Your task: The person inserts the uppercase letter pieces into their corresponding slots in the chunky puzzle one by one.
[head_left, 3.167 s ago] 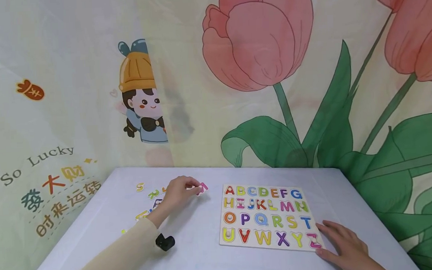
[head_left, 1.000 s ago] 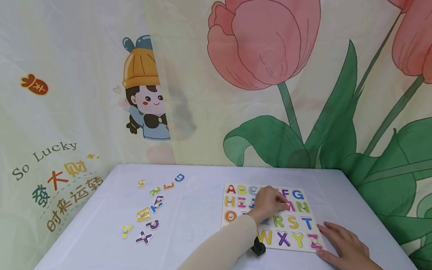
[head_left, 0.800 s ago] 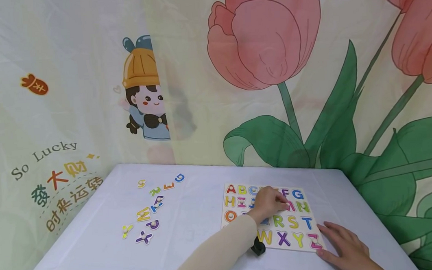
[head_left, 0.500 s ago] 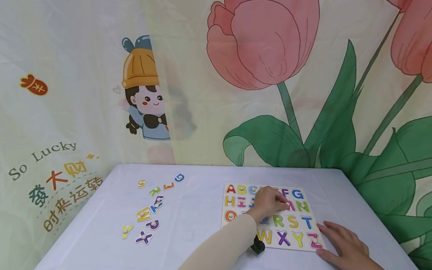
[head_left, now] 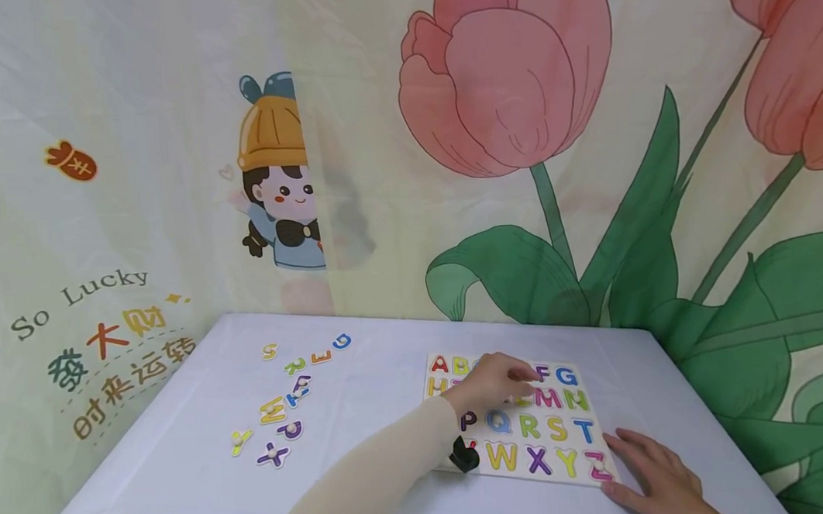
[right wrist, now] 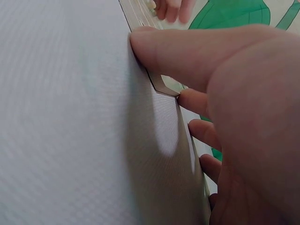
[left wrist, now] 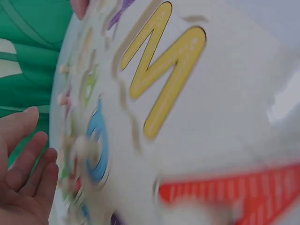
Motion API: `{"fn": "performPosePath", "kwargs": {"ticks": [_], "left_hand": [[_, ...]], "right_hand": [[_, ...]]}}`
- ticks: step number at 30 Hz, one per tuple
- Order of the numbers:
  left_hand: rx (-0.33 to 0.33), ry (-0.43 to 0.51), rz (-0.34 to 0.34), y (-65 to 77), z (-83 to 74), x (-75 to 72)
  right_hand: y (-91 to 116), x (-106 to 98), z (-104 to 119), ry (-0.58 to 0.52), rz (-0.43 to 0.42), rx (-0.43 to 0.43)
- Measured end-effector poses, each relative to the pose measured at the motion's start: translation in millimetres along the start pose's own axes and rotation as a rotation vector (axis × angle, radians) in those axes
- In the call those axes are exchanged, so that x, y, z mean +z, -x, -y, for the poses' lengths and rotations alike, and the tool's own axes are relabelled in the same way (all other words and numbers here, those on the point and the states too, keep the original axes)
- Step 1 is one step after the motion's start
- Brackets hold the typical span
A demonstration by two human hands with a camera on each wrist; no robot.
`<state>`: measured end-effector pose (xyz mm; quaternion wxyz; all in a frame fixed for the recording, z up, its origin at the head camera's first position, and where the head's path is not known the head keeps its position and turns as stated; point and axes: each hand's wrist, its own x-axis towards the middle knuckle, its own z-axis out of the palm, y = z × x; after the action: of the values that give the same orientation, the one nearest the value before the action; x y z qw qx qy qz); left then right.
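Lying flat, letter board [head_left: 571, 439]: on the worktop [head_left: 186, 478], toward the right of the head view; it could slide or twist, I judge, if pressed hard while its corner is only lightly braced.
Pink M [head_left: 548, 397]: at its place in the second row; whether it sits flush is too small to tell, and a raised edge could let it pop out.
Board's looks: pale and rectangular, four rows of bright capitals; blue Q [left wrist: 97, 176] carries a knob, while yellow W [left wrist: 173, 82] is a bare printed shape.
Left grip [head_left: 491, 382]: over the board's middle, released, fingers loosely bent around nothing; a low sweep might knock nearby knobs.
Right grip [head_left: 659, 475]: clasping nothing; thumb touches the near edge, fingers the right edge, beside Z [head_left: 597, 467].
Black gadget [head_left: 465, 456]: at the left wrist, above the lower row; it could snag a knob and hides part of that row.
Loose letters: scattered left of the board, several askew; purple F [head_left: 302, 383] and blue T [head_left: 296, 397] lie so close that a hasty pick could drag both.
Sleeve [head_left: 373, 465]: pale, reaching in from the near side.
Backdrop [head_left: 381, 212]: cloth with tulips behind the worktop.
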<state>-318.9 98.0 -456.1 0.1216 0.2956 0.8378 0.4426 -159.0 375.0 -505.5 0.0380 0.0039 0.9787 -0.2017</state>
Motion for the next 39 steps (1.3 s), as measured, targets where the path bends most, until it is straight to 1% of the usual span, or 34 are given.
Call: {"fn": "performPosePath", "kwargs": {"ticks": [2, 4, 6, 8, 9, 11, 14, 16, 19, 21, 23, 25, 27, 30, 35, 39], "left_hand": [[0.006, -0.012, 0.002, 3.0, 4.1, -15.2], [0.020, -0.036, -0.026, 5.6, 11.2, -34.5], [0.015, -0.065, -0.082, 8.6, 22.1, -57.1], [-0.003, -0.087, -0.165, 12.1, 37.7, -80.9], [-0.020, -0.094, -0.212, 14.9, 46.4, -93.1], [-0.080, -0.105, -0.308, 21.6, 66.3, -116.2], [-0.172, -0.134, -0.435, 36.2, 96.6, -147.1], [-0.227, -0.170, -0.499, 47.2, 114.7, -164.0], [-0.282, -0.242, -0.571, 63.6, 137.2, -183.8], [-0.313, -0.289, -0.602, 72.9, 149.4, -193.4], [-0.345, -0.334, -0.617, 80.6, 160.1, -200.3], [-0.378, -0.360, -0.621, 86.4, 167.8, -205.3], [-0.398, -0.375, -0.618, 90.4, 172.5, -208.4], [-0.413, -0.364, -0.614, 93.6, 173.3, -210.7], [-0.440, -0.347, -0.625, 96.3, 167.0, -209.5], [-0.450, -0.347, -0.624, 97.6, 167.1, -208.9]], "right_hand": [[0.5, 1.4, -0.4, -0.002, -0.002, 0.000], [0.7, 2.2, -1.3, 0.006, -0.005, -0.003], [0.9, 1.8, -1.9, 0.012, -0.012, -0.004], [1.3, 1.2, -2.8, 0.023, -0.021, -0.009], [1.6, 1.1, -3.6, 0.029, -0.025, -0.011], [2.2, 0.5, -4.1, 0.027, -0.034, -0.014], [3.2, -0.2, -4.7, 0.018, -0.038, -0.018], [3.6, -1.3, -4.7, 0.017, -0.041, -0.021], [3.2, -3.5, -5.0, 0.020, -0.041, -0.031], [2.8, -4.7, -5.0, 0.020, -0.043, -0.034], [2.4, -5.3, -4.9, 0.009, -0.041, -0.035], [2.2, -5.5, -4.4, 0.001, -0.039, -0.033], [2.1, -5.3, -3.9, -0.007, -0.039, -0.033], [1.2, -5.8, -2.7, -0.006, -0.035, -0.031], [0.9, -5.5, -1.7, -0.006, -0.029, -0.025], [1.4, -4.2, -1.3, 0.003, -0.035, -0.028]]}}
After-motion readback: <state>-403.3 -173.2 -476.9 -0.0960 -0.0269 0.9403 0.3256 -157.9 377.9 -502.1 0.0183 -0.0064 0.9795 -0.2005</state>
